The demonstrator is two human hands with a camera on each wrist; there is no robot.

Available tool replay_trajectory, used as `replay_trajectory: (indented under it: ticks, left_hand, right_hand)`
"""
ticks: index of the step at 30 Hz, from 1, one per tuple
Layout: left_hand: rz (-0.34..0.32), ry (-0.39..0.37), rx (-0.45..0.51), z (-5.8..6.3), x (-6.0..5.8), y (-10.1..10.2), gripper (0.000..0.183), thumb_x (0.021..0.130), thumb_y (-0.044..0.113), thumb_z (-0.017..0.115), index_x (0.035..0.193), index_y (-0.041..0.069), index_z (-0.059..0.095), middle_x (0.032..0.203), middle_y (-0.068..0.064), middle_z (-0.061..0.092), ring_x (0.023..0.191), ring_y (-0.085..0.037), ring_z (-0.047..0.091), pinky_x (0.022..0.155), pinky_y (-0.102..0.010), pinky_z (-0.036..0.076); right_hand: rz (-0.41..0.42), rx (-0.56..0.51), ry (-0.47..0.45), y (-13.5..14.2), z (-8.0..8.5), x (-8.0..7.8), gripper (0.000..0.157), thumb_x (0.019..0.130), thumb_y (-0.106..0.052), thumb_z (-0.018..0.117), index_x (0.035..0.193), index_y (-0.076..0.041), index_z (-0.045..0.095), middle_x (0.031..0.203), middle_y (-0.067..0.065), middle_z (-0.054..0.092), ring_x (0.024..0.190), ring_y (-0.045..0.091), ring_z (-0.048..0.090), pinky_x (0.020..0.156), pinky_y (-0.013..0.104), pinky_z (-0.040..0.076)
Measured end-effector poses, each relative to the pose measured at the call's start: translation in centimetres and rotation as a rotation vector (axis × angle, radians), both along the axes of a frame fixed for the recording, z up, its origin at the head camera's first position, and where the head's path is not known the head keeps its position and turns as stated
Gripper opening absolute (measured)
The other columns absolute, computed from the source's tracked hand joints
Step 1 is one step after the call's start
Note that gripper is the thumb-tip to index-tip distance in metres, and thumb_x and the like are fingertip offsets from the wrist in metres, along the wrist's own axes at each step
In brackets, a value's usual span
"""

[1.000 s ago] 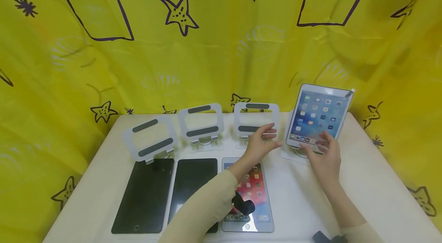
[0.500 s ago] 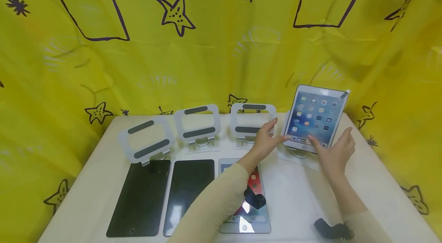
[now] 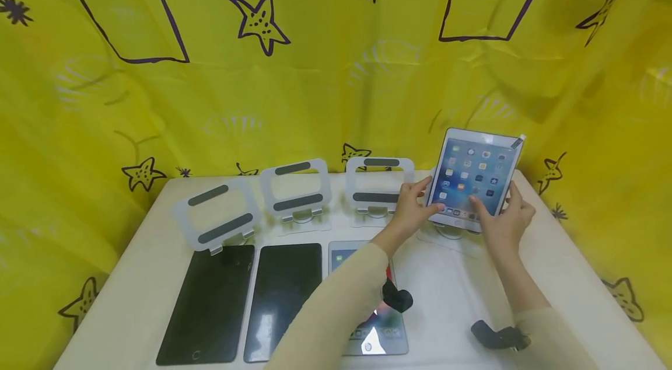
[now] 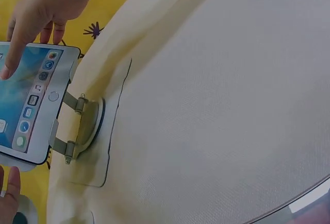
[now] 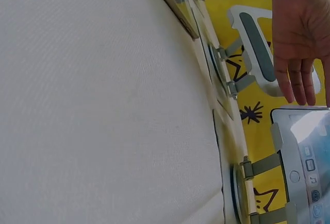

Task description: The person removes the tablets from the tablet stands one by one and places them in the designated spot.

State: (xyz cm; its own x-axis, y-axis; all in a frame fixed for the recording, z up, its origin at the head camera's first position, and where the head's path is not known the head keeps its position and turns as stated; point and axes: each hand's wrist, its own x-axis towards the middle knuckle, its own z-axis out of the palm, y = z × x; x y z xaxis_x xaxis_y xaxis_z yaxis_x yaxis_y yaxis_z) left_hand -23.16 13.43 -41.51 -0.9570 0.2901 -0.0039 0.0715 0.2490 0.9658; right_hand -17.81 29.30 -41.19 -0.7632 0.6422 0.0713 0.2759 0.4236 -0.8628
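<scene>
A white tablet (image 3: 475, 177) with a lit screen of app icons leans on the rightmost stand. In the left wrist view, the lower edge of that tablet (image 4: 53, 96) sits in the stand's two hooks. My right hand (image 3: 506, 221) holds the tablet's right side, its thumb over the screen and its fingers at the edge, partly hidden. My left hand (image 3: 409, 209) is at the left side, with its thumb by the lower left corner. In the right wrist view, the fingers of my left hand (image 5: 304, 33) look straight, their tips close to the tablet's edge.
Three more stands (image 3: 217, 215), (image 3: 296, 189), (image 3: 379, 186) line the back of the white table (image 3: 121, 282). Two dark-screened tablets (image 3: 207, 306), (image 3: 283, 300) and a lit white tablet (image 3: 385, 344) lie flat before them. A yellow curtain (image 3: 315, 96) hangs behind.
My right hand moved from the tablet's lower front out to its right edge and now holds it. My left hand moved right to the tablet's left side. The view shifted slightly.
</scene>
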Motion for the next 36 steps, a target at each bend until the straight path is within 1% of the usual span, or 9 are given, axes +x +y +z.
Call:
replay_trajectory:
  ticks: [4, 8, 14, 19, 21, 25, 29, 33, 36]
  left_hand:
    - [0.013, 0.002, -0.014, 0.2, -0.1, 0.4, 0.059, 0.082, 0.017, 0.074, 0.136, 0.023, 0.052, 0.117, 0.000, 0.040, 0.104, -0.011, 0.044, 0.082, -0.018, 0.046]
    - [-0.002, 0.007, 0.035, 0.3, -0.2, 0.8, 0.059, 0.083, 0.014, 0.073, 0.137, 0.020, 0.049, 0.113, 0.002, 0.041, 0.099, -0.007, 0.046, 0.084, -0.017, 0.045]
    - [0.014, -0.001, 0.114, 0.2, -0.1, 1.2, 0.062, 0.081, 0.010, 0.074, 0.136, 0.019, 0.048, 0.109, 0.006, 0.043, 0.096, -0.006, 0.045, 0.087, -0.018, 0.042]
    - [0.003, -0.028, 0.181, 0.0, 0.2, 1.2, 0.060, 0.080, 0.006, 0.073, 0.133, 0.018, 0.048, 0.111, 0.006, 0.044, 0.096, -0.005, 0.044, 0.089, -0.021, 0.041]
    - [0.012, -0.006, 0.190, -0.1, 0.3, 1.1, 0.059, 0.080, 0.004, 0.072, 0.132, 0.017, 0.047, 0.111, 0.005, 0.047, 0.096, -0.005, 0.044, 0.089, -0.022, 0.041]
    - [0.112, 0.080, 0.157, 0.0, 0.9, 1.9, 0.047, 0.081, 0.006, 0.072, 0.123, 0.016, 0.053, 0.104, 0.002, 0.055, 0.088, -0.004, 0.049, 0.081, -0.018, 0.043]
    - [0.238, 0.156, 0.053, 0.4, 1.5, 2.6, 0.037, 0.081, 0.015, 0.074, 0.114, 0.016, 0.058, 0.093, 0.003, 0.056, 0.080, -0.004, 0.051, 0.070, -0.016, 0.040]
    - [0.292, 0.224, -0.046, 0.5, 1.7, 2.8, 0.033, 0.081, 0.018, 0.075, 0.109, 0.015, 0.059, 0.088, 0.003, 0.054, 0.078, -0.005, 0.050, 0.066, -0.016, 0.035]
    - [0.302, 0.271, -0.070, 0.7, 1.8, 2.9, 0.031, 0.080, 0.019, 0.075, 0.107, 0.014, 0.060, 0.087, 0.003, 0.055, 0.076, -0.005, 0.052, 0.063, -0.015, 0.035]
  right_hand:
    - [-0.014, -0.009, 0.017, -0.1, -0.1, 0.0, 0.081, 0.088, -0.044, 0.062, 0.152, -0.022, 0.018, 0.133, 0.012, 0.021, 0.118, 0.023, 0.028, 0.092, 0.031, 0.033]
    - [-0.023, -0.012, 0.025, -0.1, -0.2, 0.0, 0.078, 0.088, -0.044, 0.062, 0.151, -0.024, 0.021, 0.130, 0.009, 0.022, 0.110, 0.019, 0.030, 0.084, 0.025, 0.033]
    - [-0.036, -0.041, 0.051, -0.3, -0.3, -0.2, 0.078, 0.087, -0.045, 0.063, 0.150, -0.025, 0.022, 0.131, 0.006, 0.026, 0.108, 0.017, 0.030, 0.083, 0.024, 0.032]
    - [-0.065, -0.087, 0.132, -0.6, -0.9, -0.1, 0.074, 0.087, -0.043, 0.064, 0.146, -0.029, 0.024, 0.123, -0.003, 0.029, 0.102, 0.008, 0.028, 0.083, 0.023, 0.029]
    - [-0.068, -0.095, 0.191, -0.8, -1.3, -0.1, 0.072, 0.086, -0.041, 0.066, 0.144, -0.028, 0.025, 0.117, -0.010, 0.029, 0.098, 0.003, 0.027, 0.081, 0.021, 0.027]
    - [-0.065, -0.060, 0.313, -0.5, -1.7, 0.2, 0.072, 0.085, -0.031, 0.070, 0.142, -0.022, 0.028, 0.104, -0.019, 0.029, 0.092, -0.001, 0.030, 0.078, 0.018, 0.026]
    - [-0.068, -0.029, 0.355, -0.3, -1.9, 0.6, 0.071, 0.083, -0.024, 0.073, 0.139, -0.019, 0.030, 0.100, -0.021, 0.032, 0.090, -0.002, 0.034, 0.076, 0.018, 0.029]
    - [-0.058, -0.037, 0.346, -0.2, -1.8, 0.9, 0.070, 0.082, -0.025, 0.074, 0.137, -0.021, 0.031, 0.098, -0.020, 0.035, 0.089, -0.001, 0.036, 0.075, 0.017, 0.030]
    - [-0.055, -0.061, 0.372, 0.1, -1.5, 1.1, 0.068, 0.082, -0.023, 0.074, 0.135, -0.020, 0.032, 0.098, -0.019, 0.036, 0.089, -0.001, 0.037, 0.075, 0.017, 0.031]
